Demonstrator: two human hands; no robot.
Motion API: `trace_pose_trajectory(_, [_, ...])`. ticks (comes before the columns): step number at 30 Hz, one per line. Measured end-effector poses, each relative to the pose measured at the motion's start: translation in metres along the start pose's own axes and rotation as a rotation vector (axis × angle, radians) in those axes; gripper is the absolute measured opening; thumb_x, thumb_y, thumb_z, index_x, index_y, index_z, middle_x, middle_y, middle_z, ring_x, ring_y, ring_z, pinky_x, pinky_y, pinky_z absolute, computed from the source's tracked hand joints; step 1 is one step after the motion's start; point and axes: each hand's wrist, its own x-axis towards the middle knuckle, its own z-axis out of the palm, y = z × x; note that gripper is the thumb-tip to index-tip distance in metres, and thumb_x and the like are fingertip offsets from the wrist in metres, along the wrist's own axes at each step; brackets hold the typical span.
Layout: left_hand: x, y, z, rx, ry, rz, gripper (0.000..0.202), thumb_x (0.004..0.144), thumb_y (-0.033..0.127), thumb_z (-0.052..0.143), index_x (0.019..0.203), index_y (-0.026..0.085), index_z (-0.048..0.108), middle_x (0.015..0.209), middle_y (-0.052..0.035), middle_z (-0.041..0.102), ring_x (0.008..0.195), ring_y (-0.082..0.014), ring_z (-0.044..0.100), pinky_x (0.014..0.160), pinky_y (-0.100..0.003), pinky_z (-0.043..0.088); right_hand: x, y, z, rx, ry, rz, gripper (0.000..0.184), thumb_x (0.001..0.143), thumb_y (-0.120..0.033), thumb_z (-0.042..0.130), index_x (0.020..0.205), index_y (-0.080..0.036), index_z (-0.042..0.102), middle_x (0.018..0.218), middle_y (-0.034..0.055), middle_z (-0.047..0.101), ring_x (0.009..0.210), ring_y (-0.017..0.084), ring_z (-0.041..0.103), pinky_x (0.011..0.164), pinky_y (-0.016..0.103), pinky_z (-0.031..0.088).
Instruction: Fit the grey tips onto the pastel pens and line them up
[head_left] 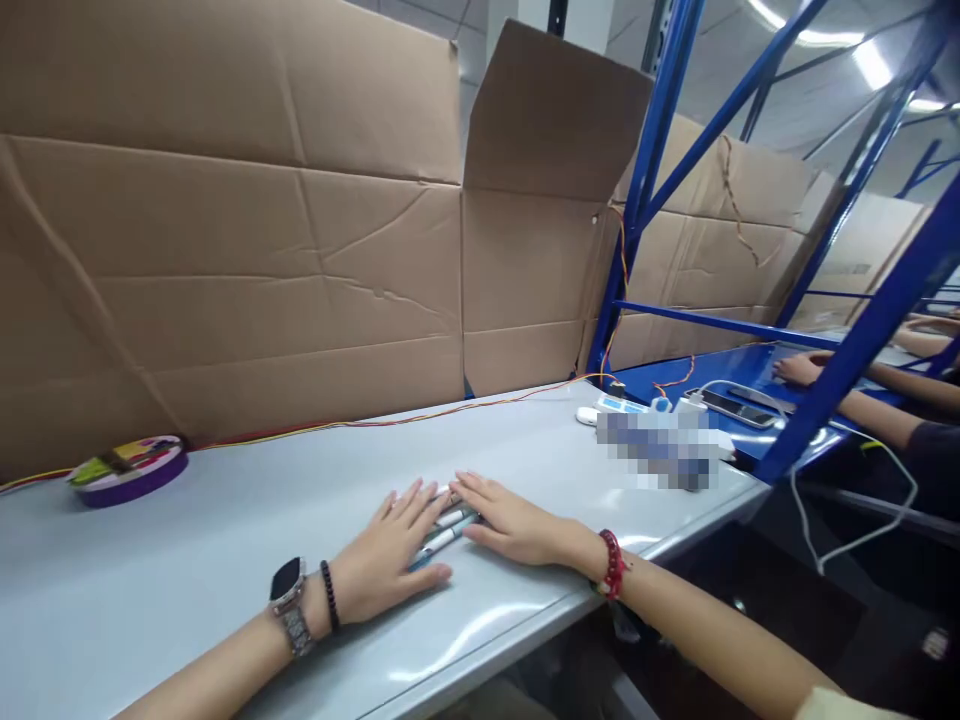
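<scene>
Cardboard walls backed the grey tabletop [187, 540]. I held my left hand [390, 565] and right hand [510, 525] flat, fingers spread, gripping nothing, pressed on the pens [448, 530] gathered between them; none was lifted yet.

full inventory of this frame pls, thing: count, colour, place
pens: a few, white and blue, flat on table under both hands
table: 1, pale grey, foreground
round tin: 1, purple, table far left
cardboard sheets: several, brown, standing behind table
wire: 1, red-yellow, along table back
phone: 1, dark, blue bench at right
blue rack: 1, right
co-worker's hand: 1, on blue bench
left hand: flat on pens, watch and dark bead bracelet
right hand: flat on pens, red bead bracelet
</scene>
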Motion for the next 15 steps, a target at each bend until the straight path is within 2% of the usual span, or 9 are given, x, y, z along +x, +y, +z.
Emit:
trace_pose_trajectory(2, [-0.008, 0.005, -0.005, 0.078, 0.094, 0.003, 0.064, 0.088, 0.054, 0.036, 0.142, 0.025, 0.017, 0.148, -0.0099, 0.015, 0.135, -0.0317, 0.009, 0.105, -0.055, 0.018, -0.008, -0.007, 0.0, -0.059, 0.152, 0.021, 0.049, 0.091, -0.036, 0.043, 0.135, -0.017, 0.035, 0.143, 0.0117, 0.027, 0.131, 0.022, 0.024, 0.107, 0.04, 0.025])
trace_pose_trajectory(4, [-0.015, 0.012, -0.008, 0.146, 0.182, -0.01, 0.051, 0.089, 0.047, 0.041, 0.135, 0.026, 0.034, 0.146, -0.0091, 0.022, 0.134, -0.0318, 0.014, 0.105, -0.055, 0.02, -0.017, -0.012, 0.002, -0.142, 0.277, 0.049, 0.029, 0.088, -0.029, 0.049, 0.116, -0.02, 0.053, 0.129, 0.0099, 0.045, 0.12, 0.022, 0.038, 0.1, 0.039, 0.034])
trace_pose_trajectory(6, [-0.02, 0.02, -0.009, 0.17, 0.226, -0.033, 0.036, 0.088, 0.04, 0.046, 0.119, 0.023, 0.05, 0.14, -0.0102, 0.033, 0.131, -0.0316, 0.024, 0.103, -0.052, 0.027, -0.024, -0.015, 0.007, -0.192, 0.304, 0.081, 0.014, 0.088, -0.022, 0.048, 0.094, -0.019, 0.06, 0.106, 0.0075, 0.056, 0.103, 0.021, 0.048, 0.089, 0.037, 0.041])
trace_pose_trajectory(7, [-0.021, 0.025, -0.009, 0.167, 0.23, -0.043, 0.03, 0.087, 0.038, 0.048, 0.111, 0.022, 0.055, 0.136, -0.011, 0.039, 0.128, -0.0316, 0.029, 0.101, -0.05, 0.031, -0.027, -0.016, 0.01, -0.189, 0.298, 0.095, 0.013, 0.088, -0.02, 0.047, 0.088, -0.018, 0.06, 0.097, 0.0064, 0.057, 0.097, 0.02, 0.05, 0.084, 0.035, 0.043])
trace_pose_trajectory(9, [-0.022, 0.033, -0.008, 0.147, 0.22, -0.052, 0.02, 0.085, 0.034, 0.051, 0.098, 0.02, 0.057, 0.126, -0.0113, 0.046, 0.122, -0.0308, 0.036, 0.096, -0.046, 0.038, -0.03, -0.017, 0.015, -0.136, 0.307, 0.135, 0.012, 0.089, -0.018, 0.046, 0.089, -0.018, 0.057, 0.089, 0.0049, 0.058, 0.087, 0.018, 0.052, 0.078, 0.032, 0.045])
trace_pose_trajectory(12, [-0.022, 0.04, -0.008, 0.118, 0.202, -0.056, 0.007, 0.084, 0.023, 0.05, 0.088, 0.019, 0.055, 0.113, -0.0102, 0.052, 0.11, -0.0281, 0.046, 0.087, -0.042, 0.043, -0.03, -0.018, 0.02, -0.074, 0.328, 0.156, 0.018, 0.088, -0.021, 0.048, 0.104, -0.018, 0.054, 0.091, 0.0046, 0.057, 0.086, 0.018, 0.053, 0.077, 0.031, 0.045])
trace_pose_trajectory(15, [-0.022, 0.042, -0.011, 0.113, 0.15, -0.07, 0.01, 0.082, 0.013, 0.046, 0.086, 0.017, 0.054, 0.099, -0.0093, 0.056, 0.095, -0.0262, 0.052, 0.079, -0.04, 0.045, -0.029, -0.019, 0.021, -0.1, 0.296, 0.119, 0.019, 0.09, -0.024, 0.046, 0.106, -0.021, 0.056, 0.092, 0.0041, 0.057, 0.087, 0.018, 0.053, 0.078, 0.03, 0.043])
